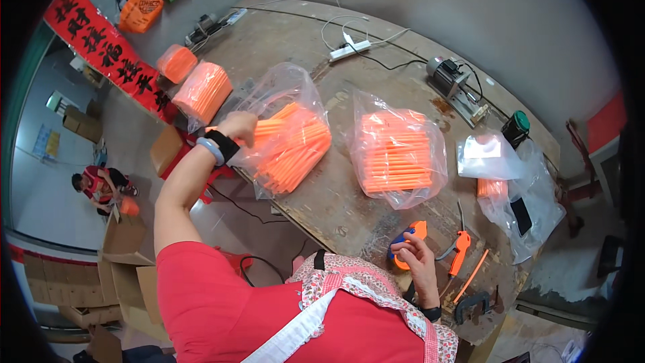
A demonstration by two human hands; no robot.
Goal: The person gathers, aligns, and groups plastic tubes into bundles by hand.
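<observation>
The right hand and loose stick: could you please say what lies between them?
In the head view, an orange air gun lies between the right hand and stick.

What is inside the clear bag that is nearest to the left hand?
Inside the clear bag are thin orange sticks, loosely piled. The left hand is at its edge. Lower sticks are covered by those on top and cannot be seen.

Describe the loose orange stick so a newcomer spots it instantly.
Start at the wooden table; by the wearer's right hand, find the orange-handled tool. The loose stick lies just right of that tool, alone, unlike the bagged sticks.
</observation>
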